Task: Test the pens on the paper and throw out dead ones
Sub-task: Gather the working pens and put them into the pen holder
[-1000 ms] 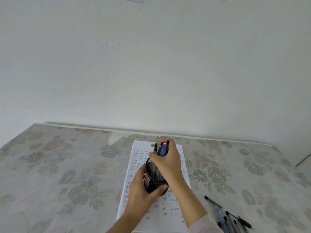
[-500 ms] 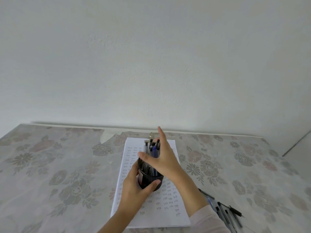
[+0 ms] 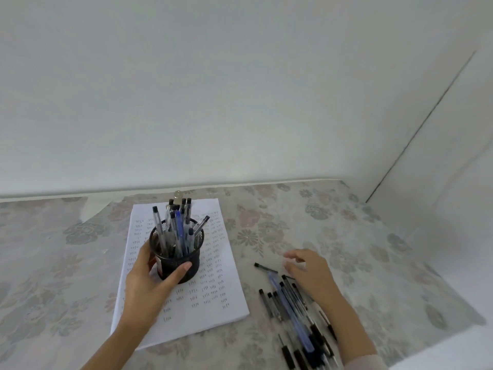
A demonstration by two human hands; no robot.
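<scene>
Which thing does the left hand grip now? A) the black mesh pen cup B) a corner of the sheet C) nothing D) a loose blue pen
A: the left hand has its thumb and fingers wrapped round the black mesh pen cup over the paper, while the right hand is open above the loose pens.

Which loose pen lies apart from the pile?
The black-capped pen lying crosswise just left of the right hand; the other pens lie bunched nearer the person.
</scene>
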